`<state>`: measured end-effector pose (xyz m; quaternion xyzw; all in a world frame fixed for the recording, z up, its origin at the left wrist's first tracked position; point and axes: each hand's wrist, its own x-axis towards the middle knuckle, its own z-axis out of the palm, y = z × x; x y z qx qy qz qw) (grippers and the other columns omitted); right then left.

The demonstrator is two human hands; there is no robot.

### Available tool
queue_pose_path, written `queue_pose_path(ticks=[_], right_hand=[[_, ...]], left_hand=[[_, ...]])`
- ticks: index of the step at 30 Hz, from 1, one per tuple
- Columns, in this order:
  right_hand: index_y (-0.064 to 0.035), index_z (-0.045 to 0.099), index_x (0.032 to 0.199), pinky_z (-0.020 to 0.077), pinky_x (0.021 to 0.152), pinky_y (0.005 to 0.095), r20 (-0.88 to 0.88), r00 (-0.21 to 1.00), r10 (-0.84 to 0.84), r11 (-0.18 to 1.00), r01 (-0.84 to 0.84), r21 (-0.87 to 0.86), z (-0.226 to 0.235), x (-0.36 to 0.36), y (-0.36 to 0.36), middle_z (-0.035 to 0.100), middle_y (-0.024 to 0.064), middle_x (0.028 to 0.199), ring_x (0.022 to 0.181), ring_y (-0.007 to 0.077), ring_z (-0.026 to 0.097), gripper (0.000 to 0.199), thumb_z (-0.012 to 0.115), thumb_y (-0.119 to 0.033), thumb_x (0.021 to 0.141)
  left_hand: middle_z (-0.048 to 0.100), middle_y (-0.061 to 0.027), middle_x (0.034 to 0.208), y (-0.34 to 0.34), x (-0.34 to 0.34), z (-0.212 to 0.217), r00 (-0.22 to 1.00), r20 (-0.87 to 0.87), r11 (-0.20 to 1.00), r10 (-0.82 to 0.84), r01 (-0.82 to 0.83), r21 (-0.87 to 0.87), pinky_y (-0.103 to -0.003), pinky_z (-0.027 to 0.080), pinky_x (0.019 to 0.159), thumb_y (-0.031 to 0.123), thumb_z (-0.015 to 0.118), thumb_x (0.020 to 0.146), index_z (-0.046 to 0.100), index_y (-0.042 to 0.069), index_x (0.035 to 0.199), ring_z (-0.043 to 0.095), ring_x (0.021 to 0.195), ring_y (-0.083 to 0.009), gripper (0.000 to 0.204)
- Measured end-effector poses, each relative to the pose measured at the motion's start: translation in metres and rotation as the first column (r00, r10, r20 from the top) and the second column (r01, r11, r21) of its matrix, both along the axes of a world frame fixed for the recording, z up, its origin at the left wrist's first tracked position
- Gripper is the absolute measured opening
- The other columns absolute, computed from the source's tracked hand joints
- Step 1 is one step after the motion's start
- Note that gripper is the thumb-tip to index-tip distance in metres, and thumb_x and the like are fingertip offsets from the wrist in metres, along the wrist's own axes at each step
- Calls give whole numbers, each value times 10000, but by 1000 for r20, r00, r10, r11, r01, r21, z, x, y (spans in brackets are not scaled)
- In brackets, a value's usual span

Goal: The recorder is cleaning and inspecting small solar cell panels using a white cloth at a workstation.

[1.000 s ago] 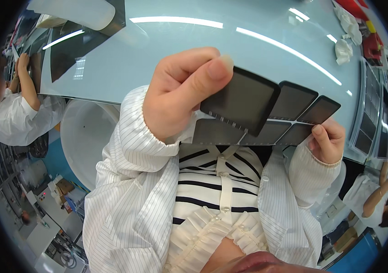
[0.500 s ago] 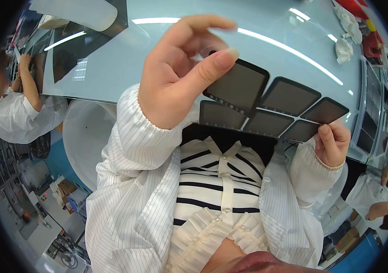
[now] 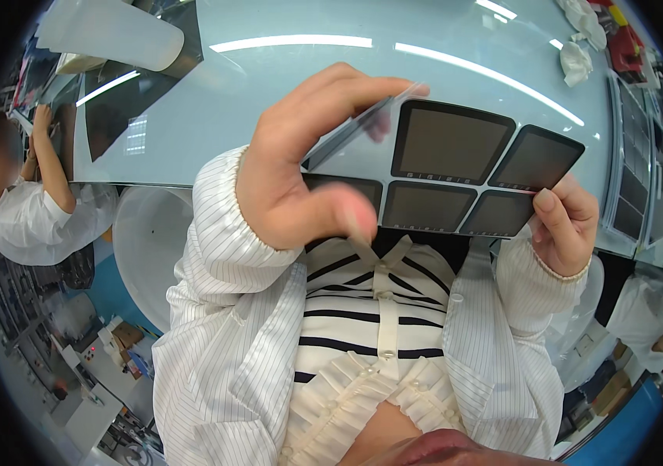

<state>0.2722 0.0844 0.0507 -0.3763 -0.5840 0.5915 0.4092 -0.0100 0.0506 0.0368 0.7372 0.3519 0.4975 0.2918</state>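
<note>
My right hand (image 3: 567, 225) pinches the right end of a thin sheet of dark, rounded rectangular panels (image 3: 455, 140), thumb on top. The panels sit in two rows, with small pale marks along their lower edges. In my left hand (image 3: 300, 155) a thin, clear-edged panel (image 3: 351, 136) stands tilted steeply at the sheet's upper left, against the index and middle fingers. A middle fingertip shows through its clear edge. My left thumb is spread away from it and blurred. The left hand partly hides the lower-left panel (image 3: 347, 186).
A glossy pale table (image 3: 269, 85) lies beyond my hands. A translucent white container (image 3: 125, 35) stands at far left, crumpled white wrapping (image 3: 577, 64) at far right. Framed dark panels (image 3: 630, 179) lie at the right. A co-worker in white (image 3: 40, 210) sits at left, near a white round tub (image 3: 149, 248).
My left thumb has come away and dropped lower. The panel it pinched, which faced up over the sheet, now stands tilted nearly edge-on by my fingers. My right hand keeps its grip.
</note>
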Motion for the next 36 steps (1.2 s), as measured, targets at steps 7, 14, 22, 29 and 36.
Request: queue_pose_path(ticks=[7, 14, 22, 29, 36], right_hand=[[38, 592, 663, 252, 455, 238, 47, 998, 40, 996, -43, 72, -1, -3, -5, 506, 41, 598, 463, 68, 375, 190, 655, -75, 802], [36, 606, 670, 254, 444, 236, 57, 998, 30, 994, -36, 103, 2, -14, -9, 492, 33, 581, 472, 75, 395, 150, 678, -49, 770], [52, 651, 763, 251, 431, 214, 89, 996, -5, 985, -10, 170, 0, -7, -6, 539, 49, 625, 465, 62, 402, 90, 672, -34, 779], [42, 631, 894, 272, 392, 150, 1, 999, -45, 987, 45, 153, -7, 6, 0, 620, 100, 891, 464, 32, 410, 169, 631, -123, 860], [55, 627, 826, 255, 382, 161, -31, 987, -158, 987, 158, 9, 5, -10, -4, 609, 79, 813, 428, 29, 388, 147, 663, -87, 827]], left_hand=[[508, -24, 762, -3, 2, -6, 940, 10, 929, 341, -335, -156, -247, 351, 593, 568, 288, 937, 567, -21, 1148, 474, 633, -111, 685], [583, -83, 915, -2, 4, -7, 828, 72, 831, 556, -551, -75, -275, 458, 702, 571, 341, 924, 523, -25, 1201, 562, 768, -163, 682], [587, -191, 1046, 14, -16, 1, 520, 435, 554, 735, -831, 57, -463, 466, 937, 326, 383, 979, 392, -38, 1261, 586, 1004, -297, 461], [588, -53, 779, -10, -28, -14, 828, 174, 756, 532, -373, -538, -240, 416, 641, 278, 453, 968, 620, -32, 1054, 522, 696, -123, 363], [594, -28, 771, -24, -15, -18, 736, 503, 779, 454, -53, -625, -202, 345, 545, 292, 509, 941, 618, -9, 914, 499, 632, -71, 321]])
